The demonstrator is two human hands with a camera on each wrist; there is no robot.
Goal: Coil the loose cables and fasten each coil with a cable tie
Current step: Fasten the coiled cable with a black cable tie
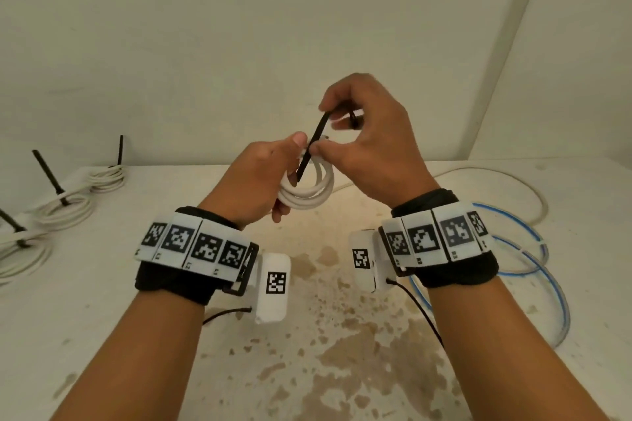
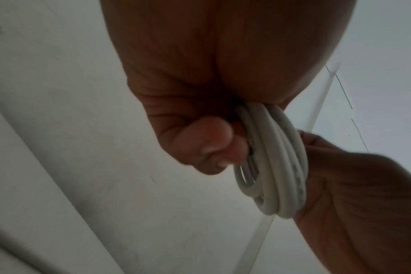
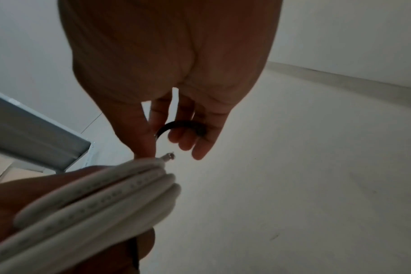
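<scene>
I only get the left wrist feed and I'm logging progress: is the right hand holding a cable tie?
Observer: Yes, the right hand pinches a black cable tie across the white coil.
Operator: Is it fastened?
Observer: Seemingly not; the right wrist view shows it curving open between the fingers.
Operator: Any coils finished?
Observer: Three tied coils lie on the table, far left.
Operator: Anything loose?
Observer: A blue cable lies uncoiled at right.
</scene>
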